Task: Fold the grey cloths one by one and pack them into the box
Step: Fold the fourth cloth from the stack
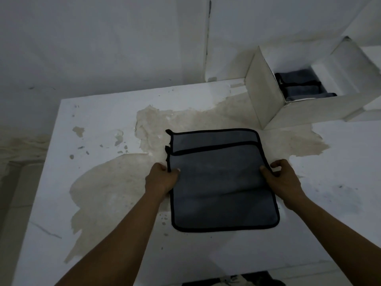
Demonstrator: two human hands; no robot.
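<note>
**Folding a grey cloth on the tabletop, box already part-filled**

Starting with the container: the white cardboard box (266, 100) sits at the far right of the tabletop (103, 120) with its top open. Inside is a small stack of folded grey cloths (299, 87) with black trim, sitting low against the near wall. I can make out roughly three layers, but it's dim in there so don't quote me on the count.

The cloth being worked on (222, 182) lies flat in the middle of the tabletop, well short of the box opening. It's grey with a black border and doubled over, and the top layer stops short, so a strip of the lower layer shows along the far edge.

Both hands are on it. The left hand (160, 180) pinches the left edge, thumb on top and fingers (162, 167) curled at the trim. The right hand (282, 182) grips the right edge the same way, thumb lying on the fabric.

The cloth's far right corner comes near the box's nearest corner without touching it. Bare, peeling tabletop stretches out on the left and on the near right. The far side butts against the wall (103, 38).
</note>
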